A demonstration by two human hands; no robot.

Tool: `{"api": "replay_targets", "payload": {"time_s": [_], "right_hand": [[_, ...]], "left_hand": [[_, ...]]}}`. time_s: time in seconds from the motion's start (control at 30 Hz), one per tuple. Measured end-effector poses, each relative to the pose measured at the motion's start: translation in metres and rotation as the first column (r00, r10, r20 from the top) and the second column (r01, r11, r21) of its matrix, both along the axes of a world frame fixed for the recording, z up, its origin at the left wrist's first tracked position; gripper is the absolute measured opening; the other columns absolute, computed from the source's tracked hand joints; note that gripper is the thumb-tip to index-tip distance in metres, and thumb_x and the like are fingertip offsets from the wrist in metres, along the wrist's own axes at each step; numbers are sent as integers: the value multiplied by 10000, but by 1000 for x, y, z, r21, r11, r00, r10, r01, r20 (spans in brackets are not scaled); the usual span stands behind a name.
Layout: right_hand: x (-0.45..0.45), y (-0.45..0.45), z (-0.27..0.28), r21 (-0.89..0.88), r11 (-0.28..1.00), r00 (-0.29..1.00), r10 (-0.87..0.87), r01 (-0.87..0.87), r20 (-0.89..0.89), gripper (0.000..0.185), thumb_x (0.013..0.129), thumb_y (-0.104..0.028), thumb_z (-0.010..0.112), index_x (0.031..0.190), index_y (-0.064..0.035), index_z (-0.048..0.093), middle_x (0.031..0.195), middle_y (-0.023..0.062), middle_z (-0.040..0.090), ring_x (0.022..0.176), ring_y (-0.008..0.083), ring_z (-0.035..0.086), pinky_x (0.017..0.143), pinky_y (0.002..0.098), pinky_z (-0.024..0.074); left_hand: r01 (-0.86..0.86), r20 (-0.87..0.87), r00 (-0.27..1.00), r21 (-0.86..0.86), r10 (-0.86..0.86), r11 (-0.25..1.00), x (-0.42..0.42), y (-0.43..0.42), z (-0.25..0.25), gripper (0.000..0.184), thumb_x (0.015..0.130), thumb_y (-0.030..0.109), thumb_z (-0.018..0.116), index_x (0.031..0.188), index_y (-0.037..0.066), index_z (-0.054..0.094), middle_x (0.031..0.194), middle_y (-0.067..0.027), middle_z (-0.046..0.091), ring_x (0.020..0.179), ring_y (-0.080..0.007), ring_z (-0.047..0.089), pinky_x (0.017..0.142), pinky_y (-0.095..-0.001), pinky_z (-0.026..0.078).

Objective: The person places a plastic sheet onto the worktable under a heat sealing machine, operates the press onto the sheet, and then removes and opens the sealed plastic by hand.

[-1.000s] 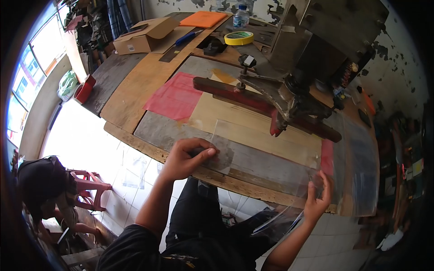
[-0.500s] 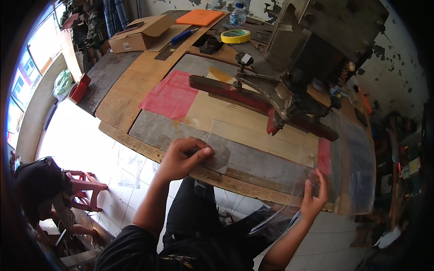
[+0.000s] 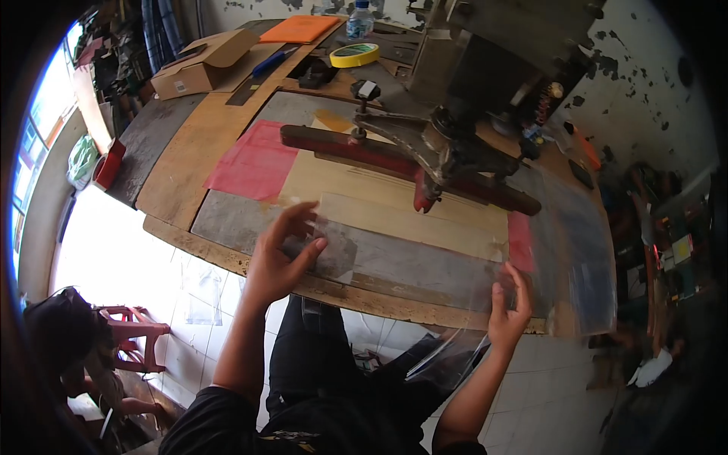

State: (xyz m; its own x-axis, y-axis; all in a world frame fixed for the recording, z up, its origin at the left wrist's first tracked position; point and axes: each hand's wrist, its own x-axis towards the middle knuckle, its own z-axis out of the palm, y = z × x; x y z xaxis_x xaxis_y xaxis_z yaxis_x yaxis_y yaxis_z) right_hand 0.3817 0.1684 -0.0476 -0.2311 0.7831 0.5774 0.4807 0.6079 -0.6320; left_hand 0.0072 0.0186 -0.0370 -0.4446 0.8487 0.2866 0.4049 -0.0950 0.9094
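Note:
A clear plastic sheet (image 3: 425, 262) lies over the front of the grey bed plate (image 3: 227, 216), and part of it hangs over the table edge toward my lap. My left hand (image 3: 282, 254) hovers at the sheet's left end, thumb and fingers spread with nothing between them. At the right end, my right hand (image 3: 509, 307) has thumb and fingers closed on the sheet's edge. Beyond the sheet is a cream-coloured strip (image 3: 394, 205) with a pink-red piece (image 3: 254, 159) at its left. Above the strip stands a press head with a long red bar (image 3: 379, 159).
Around the back lie a cardboard box (image 3: 205, 64), an orange folder (image 3: 299, 29), a yellow tape roll (image 3: 354, 54) and a water bottle (image 3: 360, 21). Clear sheets (image 3: 584, 265) rest at the right edge. Another person (image 3: 72, 349) crouches lower left beside a red stool (image 3: 136, 334).
My left hand has opened, its fingers spreading away from the sheet's left end. My right hand keeps its grip. The whole view has shifted slightly.

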Motion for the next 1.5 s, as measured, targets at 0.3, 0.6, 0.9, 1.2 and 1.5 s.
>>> {"api": "replay_targets", "payload": {"time_s": [0.3, 0.6, 0.9, 1.2, 1.5], "right_hand": [[-4, -6, 10, -12, 999, 999, 44, -44, 17, 341, 982, -122, 744, 1302, -15, 701, 1233, 144, 718, 1154, 300, 686, 1019, 405, 523], [-37, -86, 35, 125, 988, 996, 85, -86, 13, 378, 923, -139, 810, 1271, -21, 721, 1186, 165, 719, 1069, 302, 701, 922, 418, 556], [-52, -135, 28, 102, 980, 985, 170, -171, 12, 393, 849, -51, 858, 1233, -68, 775, 1227, 115, 683, 1067, 282, 682, 815, 364, 565], [-33, -143, 36, -72, 850, 849, 511, -523, -135, 427, 868, -297, 901, 1181, -29, 788, 1254, 136, 686, 1058, 231, 684, 806, 325, 578], [2, -102, 32, -512, 431, 601, 766, -743, -228, 877, 1095, -673, 365, 1577, 55, 453, 1600, 221, 503, 1405, 337, 557, 1194, 420, 411]], "left_hand": [[210, -404, 914, 374, -46, 903, 60, -25, -11, 203, 794, 105, 859, 923, 96, 702, 748, -16, 676, 694, -266, 682, 679, -390, 535], [143, -514, 840, -98, -173, 985, 144, -25, 14, 724, 926, 351, 820, 1522, 54, 538, 1356, -174, 608, 1264, -395, 583, 1065, -476, 472], [387, -256, 903, 133, -345, 913, 133, -36, 16, 284, 913, 206, 826, 1159, 102, 731, 1505, -194, 592, 1558, -412, 385, 1238, -592, 324], [463, -244, 877, 189, -415, 866, 111, -55, 26, 144, 907, 195, 825, 938, 90, 733, 1660, -301, 373, 1582, -473, 313, 1222, -542, 370], [462, -316, 870, 253, -379, 850, 59, -85, 47, 285, 900, 401, 794, 896, 123, 736, 1627, -354, 412, 1537, -522, 384, 1250, -625, 259]]}}
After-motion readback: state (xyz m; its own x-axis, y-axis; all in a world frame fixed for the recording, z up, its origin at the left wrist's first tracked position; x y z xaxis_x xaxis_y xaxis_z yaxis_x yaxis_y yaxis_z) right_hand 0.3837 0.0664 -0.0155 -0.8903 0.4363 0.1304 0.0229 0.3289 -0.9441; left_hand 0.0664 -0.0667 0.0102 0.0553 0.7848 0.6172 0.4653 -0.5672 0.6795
